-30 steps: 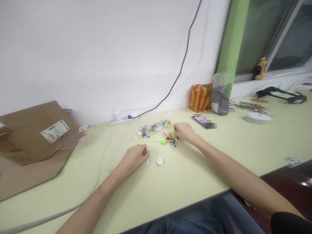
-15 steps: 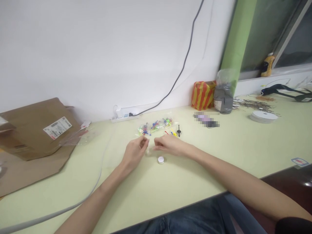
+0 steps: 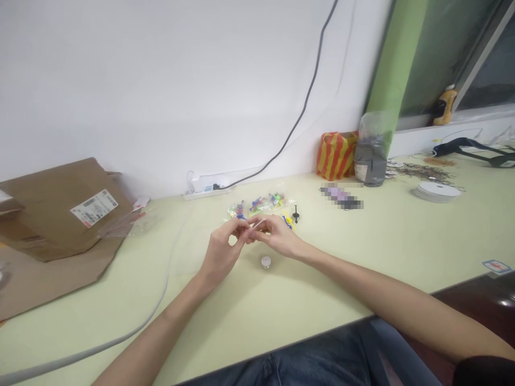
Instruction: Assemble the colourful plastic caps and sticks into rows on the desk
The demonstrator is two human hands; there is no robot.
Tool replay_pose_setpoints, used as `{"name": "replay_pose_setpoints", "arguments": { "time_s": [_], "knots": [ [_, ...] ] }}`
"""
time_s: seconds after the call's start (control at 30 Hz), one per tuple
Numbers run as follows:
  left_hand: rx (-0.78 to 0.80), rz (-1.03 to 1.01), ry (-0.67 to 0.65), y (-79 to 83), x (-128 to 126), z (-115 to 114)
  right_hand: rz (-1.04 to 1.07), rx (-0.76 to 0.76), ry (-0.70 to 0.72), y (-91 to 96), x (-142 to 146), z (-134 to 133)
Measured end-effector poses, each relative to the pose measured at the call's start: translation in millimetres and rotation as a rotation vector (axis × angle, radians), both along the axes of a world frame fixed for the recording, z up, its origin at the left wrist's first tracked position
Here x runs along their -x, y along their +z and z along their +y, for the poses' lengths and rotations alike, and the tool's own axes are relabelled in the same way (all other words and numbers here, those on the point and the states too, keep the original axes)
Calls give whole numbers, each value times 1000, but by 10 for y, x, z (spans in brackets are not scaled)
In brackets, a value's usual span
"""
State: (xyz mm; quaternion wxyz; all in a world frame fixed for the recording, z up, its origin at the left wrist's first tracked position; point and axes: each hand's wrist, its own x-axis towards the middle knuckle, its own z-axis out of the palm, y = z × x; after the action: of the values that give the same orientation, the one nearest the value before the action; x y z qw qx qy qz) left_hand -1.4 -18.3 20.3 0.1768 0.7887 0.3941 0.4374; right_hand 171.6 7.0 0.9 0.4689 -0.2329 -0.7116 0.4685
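Observation:
My left hand (image 3: 224, 247) and my right hand (image 3: 281, 237) meet above the table, fingertips pinched together. A thin white stick (image 3: 258, 223) slants up between them, its lower end hidden among the fingers. Just below the hands a small round white piece (image 3: 266, 261) sits on the tabletop. Behind my fingers lie small clear bags (image 3: 257, 205) of brightly coloured plastic parts. Beside the right hand are a yellow and blue plastic piece (image 3: 288, 220) and a black piece with a disc on a thin stem (image 3: 296, 215).
Brown cardboard packaging (image 3: 60, 214) covers the left of the table (image 3: 341, 268). A power strip (image 3: 201, 188) and dark cable run along the wall. At the back right stand a striped bag (image 3: 336, 155), a grey pouch (image 3: 370, 161) and a white reel (image 3: 436, 191).
My hands, apart before, have come together. The white stick now shows between the fingers. A red part seen near the right hand is now out of sight.

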Motion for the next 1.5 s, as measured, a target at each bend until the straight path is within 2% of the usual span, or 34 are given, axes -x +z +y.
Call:
{"name": "replay_pose_setpoints", "arguments": {
  "time_s": [0.07,0.17,0.23,0.3,0.37,0.47,0.57,0.67,0.8,0.9,1.07,1.3,1.5],
  "knots": [
    [-14,18,-2,-29,5,10,27,-4,-60,38,-26,11],
    [-23,107,-12,-69,31,30,32,-30,-263,100,-103,59],
    [28,229,-101,-69,45,24,68,-24,-388,120,-166,114],
    [103,356,-240,-61,39,0,119,-5,-445,116,-223,178],
    [135,447,-348,-65,14,-28,164,12,-434,96,-261,233],
    [94,514,-375,-100,-24,-33,172,37,-351,65,-268,265],
    [73,489,-266,-127,-5,23,119,42,-221,52,-225,232],
    [138,373,-120,-128,64,103,101,30,-102,49,-171,173],
    [164,199,-6,-127,119,159,21,9,-28,61,-146,119],
    [151,142,16,-129,98,134,-118,-46,-34,83,-159,92],
    [187,41,-89,-109,40,70,-261,-112,-54,107,-168,37],
    [195,54,-159,-122,60,102,-263,-151,-149,108,-180,51],
    [59,165,-191,-86,83,104,-250,-197,-273,82,-218,105]
  ]
}}
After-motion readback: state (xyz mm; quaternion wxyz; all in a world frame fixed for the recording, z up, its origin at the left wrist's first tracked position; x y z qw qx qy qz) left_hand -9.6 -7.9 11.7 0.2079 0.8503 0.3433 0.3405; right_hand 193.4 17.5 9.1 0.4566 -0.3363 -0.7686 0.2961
